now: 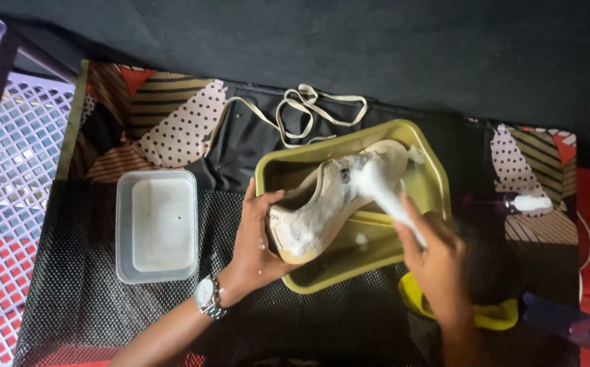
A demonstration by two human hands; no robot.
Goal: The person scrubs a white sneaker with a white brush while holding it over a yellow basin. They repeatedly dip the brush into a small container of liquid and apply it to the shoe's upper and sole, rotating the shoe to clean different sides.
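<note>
- The shoe (329, 204), pale cream and covered with white foam, lies tilted inside the olive-green tray (431, 170), with its heel toward the left hand and its toe toward the far rim.
- The surface under everything is a patchwork cloth (166, 115) with dots, stripes and red pieces; a black mesh mat (77, 272) covers its near part. Behind it there is a dark, plain area.
- On the far left stands a lilac plastic basket (16, 136) with a lattice wall.
- A clear rectangular container (156, 225) with milky water sits left of the tray, apart from it.
- The left hand (257, 238), with a wristwatch (208, 296) on the wrist, has its fingers closed around the heel of the shoe and holds it steady.
- The right hand (437, 261) has its fingers closed around the handle of a brush (383, 190); the foamy, blurred head touches the upper side of the shoe.
- A loose cream lace (308, 109) lies curled on the cloth behind the tray.
- A yellow object (492, 316) lies partly hidden under the right wrist.
</note>
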